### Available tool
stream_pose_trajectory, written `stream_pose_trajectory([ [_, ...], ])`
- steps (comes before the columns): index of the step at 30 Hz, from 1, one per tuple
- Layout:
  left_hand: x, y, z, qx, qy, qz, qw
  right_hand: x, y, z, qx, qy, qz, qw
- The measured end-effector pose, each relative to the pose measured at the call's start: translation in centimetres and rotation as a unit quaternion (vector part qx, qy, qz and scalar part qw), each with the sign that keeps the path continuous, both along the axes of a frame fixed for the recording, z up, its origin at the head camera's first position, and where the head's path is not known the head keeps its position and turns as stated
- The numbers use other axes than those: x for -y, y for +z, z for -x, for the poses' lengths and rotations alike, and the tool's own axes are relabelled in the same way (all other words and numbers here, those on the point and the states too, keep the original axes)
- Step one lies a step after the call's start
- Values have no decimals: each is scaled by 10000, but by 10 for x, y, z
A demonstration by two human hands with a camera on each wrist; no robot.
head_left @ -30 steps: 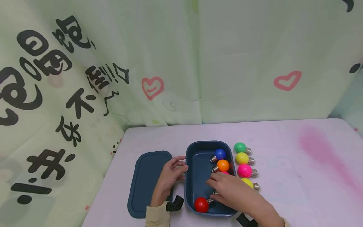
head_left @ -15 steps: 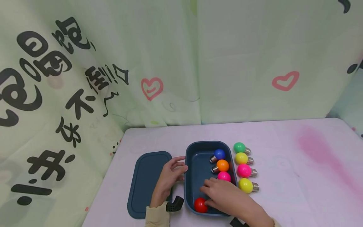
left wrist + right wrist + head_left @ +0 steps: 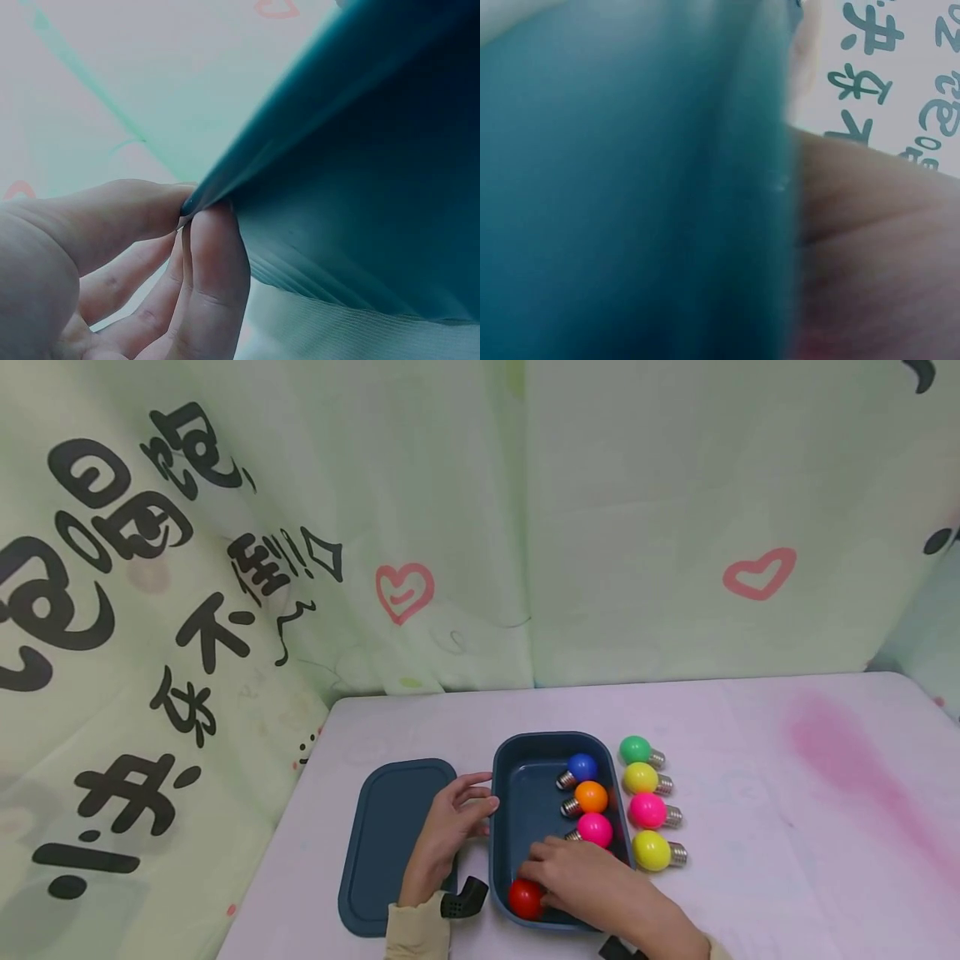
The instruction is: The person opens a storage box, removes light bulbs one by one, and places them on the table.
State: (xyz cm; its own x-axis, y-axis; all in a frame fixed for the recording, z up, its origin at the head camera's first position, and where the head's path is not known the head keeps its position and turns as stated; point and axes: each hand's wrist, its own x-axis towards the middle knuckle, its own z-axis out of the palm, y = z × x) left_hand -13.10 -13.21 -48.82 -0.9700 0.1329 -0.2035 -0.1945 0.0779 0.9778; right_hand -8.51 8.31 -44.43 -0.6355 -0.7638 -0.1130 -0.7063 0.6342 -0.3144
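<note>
One red bulb (image 3: 525,899) lies between both hands (image 3: 450,821) (image 3: 583,878)

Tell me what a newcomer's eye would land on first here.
Probably the four bright bulbs lined up on the table just right of the blue box. Next, a red bulb inside the box's near end, at the right grip. Big black lettering on the curtain at left also stands out.

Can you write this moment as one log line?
left hand: pinching blue box at rim | right hand: at red bulb inside, grip hidden | lid: left of box | four bulbs: right of box
</note>
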Motion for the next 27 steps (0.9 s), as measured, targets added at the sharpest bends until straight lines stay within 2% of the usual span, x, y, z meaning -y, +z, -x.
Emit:
stream_pose_trajectory([
  [12, -1, -2, 1, -52, -48, -14, 10000, 6, -3, 0, 479, -113, -150, 9987],
  [27, 1, -2, 2, -17, -19, -26, 10000, 2, -3, 0, 399, -167, 182, 9989],
])
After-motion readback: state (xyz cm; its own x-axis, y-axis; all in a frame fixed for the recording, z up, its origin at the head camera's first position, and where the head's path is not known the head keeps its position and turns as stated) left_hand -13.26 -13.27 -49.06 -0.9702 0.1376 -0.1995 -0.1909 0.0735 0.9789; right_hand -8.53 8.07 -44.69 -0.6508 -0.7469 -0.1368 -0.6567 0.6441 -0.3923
